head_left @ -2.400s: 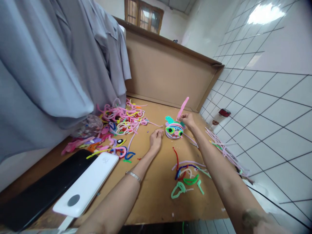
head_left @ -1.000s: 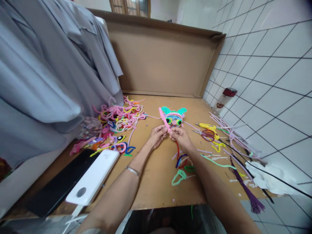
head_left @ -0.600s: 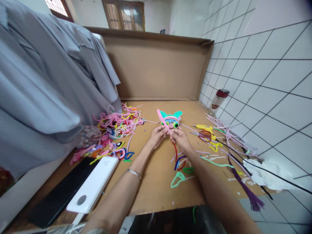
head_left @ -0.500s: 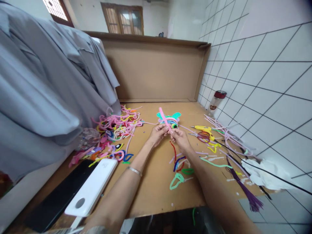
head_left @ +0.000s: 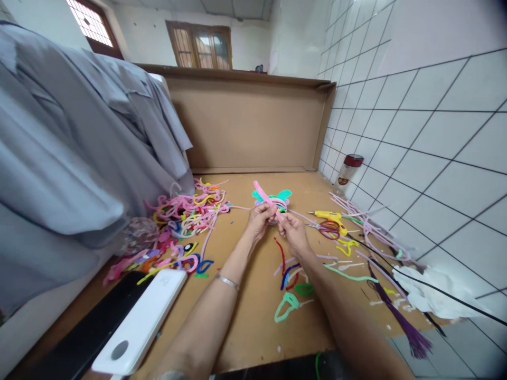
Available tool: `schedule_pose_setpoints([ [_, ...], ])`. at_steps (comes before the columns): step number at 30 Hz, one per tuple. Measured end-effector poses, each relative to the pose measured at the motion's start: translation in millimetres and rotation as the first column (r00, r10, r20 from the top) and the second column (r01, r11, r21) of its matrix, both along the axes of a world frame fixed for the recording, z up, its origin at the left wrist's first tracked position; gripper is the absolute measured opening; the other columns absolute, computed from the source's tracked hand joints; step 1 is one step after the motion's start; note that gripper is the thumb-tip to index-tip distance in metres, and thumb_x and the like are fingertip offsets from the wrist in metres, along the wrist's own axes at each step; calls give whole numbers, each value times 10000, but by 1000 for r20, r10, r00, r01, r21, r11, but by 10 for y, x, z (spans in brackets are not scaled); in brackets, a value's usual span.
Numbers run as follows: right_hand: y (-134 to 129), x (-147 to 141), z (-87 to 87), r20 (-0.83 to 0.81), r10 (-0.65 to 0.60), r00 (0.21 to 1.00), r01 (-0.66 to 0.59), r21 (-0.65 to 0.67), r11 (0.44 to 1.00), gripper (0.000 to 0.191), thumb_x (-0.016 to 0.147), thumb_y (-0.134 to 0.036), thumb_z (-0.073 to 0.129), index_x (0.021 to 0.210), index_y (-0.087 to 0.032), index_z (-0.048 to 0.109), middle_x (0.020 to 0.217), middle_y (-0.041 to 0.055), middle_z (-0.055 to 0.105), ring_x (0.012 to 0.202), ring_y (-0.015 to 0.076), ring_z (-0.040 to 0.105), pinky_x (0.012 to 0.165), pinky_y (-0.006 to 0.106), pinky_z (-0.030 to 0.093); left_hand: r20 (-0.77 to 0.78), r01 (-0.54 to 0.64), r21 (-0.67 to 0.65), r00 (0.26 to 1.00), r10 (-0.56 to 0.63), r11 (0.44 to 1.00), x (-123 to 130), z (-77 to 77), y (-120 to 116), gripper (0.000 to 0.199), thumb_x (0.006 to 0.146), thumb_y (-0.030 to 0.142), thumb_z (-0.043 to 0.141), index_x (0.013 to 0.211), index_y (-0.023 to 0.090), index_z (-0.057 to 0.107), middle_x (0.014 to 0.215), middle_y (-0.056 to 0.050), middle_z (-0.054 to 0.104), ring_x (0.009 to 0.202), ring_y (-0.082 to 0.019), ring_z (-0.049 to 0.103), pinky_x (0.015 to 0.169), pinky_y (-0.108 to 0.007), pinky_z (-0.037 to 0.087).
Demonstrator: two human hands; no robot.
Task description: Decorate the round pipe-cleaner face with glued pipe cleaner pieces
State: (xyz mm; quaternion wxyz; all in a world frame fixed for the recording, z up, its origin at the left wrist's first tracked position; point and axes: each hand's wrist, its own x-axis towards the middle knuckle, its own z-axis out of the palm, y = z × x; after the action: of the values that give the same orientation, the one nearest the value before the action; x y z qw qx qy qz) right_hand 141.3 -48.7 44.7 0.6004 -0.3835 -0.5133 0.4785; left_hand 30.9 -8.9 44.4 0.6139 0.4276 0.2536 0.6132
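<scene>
Pinched between my two hands above the middle of the table is a pink pipe cleaner [head_left: 262,193], its free end pointing up and to the left. My left hand [head_left: 259,219] grips it with thumb and fingers, and my right hand [head_left: 292,230] pinches its lower end close beside. Just behind my fingertips lies a pipe-cleaner figure [head_left: 284,195] with teal wing-like pieces and striped bands, partly covered by my hands. Nearer to me, a red pipe cleaner [head_left: 280,253] and a mint green loop [head_left: 287,306] rest on the cardboard.
A tangled heap of pipe cleaners [head_left: 190,211] lies at the left, behind a white power bank [head_left: 140,322] and a black slab [head_left: 87,330]. On the right are scissors [head_left: 329,229], a yellow glue gun [head_left: 330,216] with its cord, a jar [head_left: 348,171], and a purple tassel [head_left: 406,330].
The pink pipe cleaner has tilted further to the left. My right hand has shifted slightly away from my left, and the camera view has tipped up a little.
</scene>
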Motion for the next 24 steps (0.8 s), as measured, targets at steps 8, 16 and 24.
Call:
schedule_pose_setpoints([
  [8, -115, -75, 37, -49, 12, 999, -13, -15, 1000, 354, 709, -552, 644, 703, -204, 574, 476, -72, 436, 418, 63, 324, 421, 208, 248, 17, 77, -48, 997, -77, 996, -44, 217, -114, 370, 546, 383, 871, 711, 117, 673, 515, 39, 528, 457, -40, 445, 444, -178, 337],
  [16, -200, -152, 70, -147, 118, 982, -130, -68, 989, 397, 657, -564, 705, 736, -192, 591, 446, -82, 424, 400, 58, 326, 425, 209, 236, 280, 191, -133, 948, -148, 973, -144, 258, -139, 369, 594, 296, 873, 845, 121, 666, 682, 24, 624, 466, -19, 433, 432, -164, 401],
  [24, -223, -178, 33, -48, 101, 994, -103, -61, 993, 410, 692, -590, 675, 734, -192, 587, 443, -75, 428, 393, 59, 311, 409, 208, 223, 336, 183, -179, 935, -114, 967, -197, 296, -89, 230, 660, 186, 831, 752, 97, 640, 619, 28, 593, 442, 1, 428, 429, -124, 388],
])
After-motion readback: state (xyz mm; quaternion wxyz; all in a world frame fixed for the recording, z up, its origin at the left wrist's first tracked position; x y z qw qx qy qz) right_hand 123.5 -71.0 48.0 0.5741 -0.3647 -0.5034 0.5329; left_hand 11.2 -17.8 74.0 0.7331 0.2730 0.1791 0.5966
